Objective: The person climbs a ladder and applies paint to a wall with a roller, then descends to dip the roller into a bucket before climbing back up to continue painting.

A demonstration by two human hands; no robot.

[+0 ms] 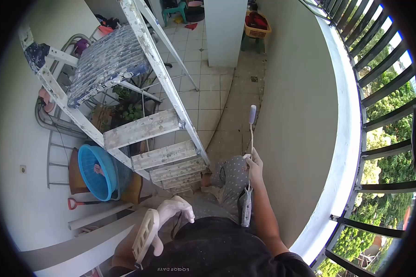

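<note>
My right hand (254, 166) is closed around the metal rod of a small paint roller. The roller's pale lilac sleeve (253, 114) points away from me, and its grey, paint-spotted handle (247, 207) hangs back toward my lap. My left hand (173, 212), whitish over the fingers, is in front of my chest with fingers loosely bent and thumb apart, holding nothing. A beige slotted piece (145, 235) lies across its wrist. Ahead on the left rises a paint-splattered stepladder (143, 127), its treads leading down beside my legs.
A blue basket (108, 184) and a red-handled tool (74, 203) are at the left wall. Potted plants (129, 111) stand behind the ladder. On the right run a low wall (300, 138) and dark railing bars (388, 152). Farther off are a pillar (224, 32) and a yellow basket (257, 31).
</note>
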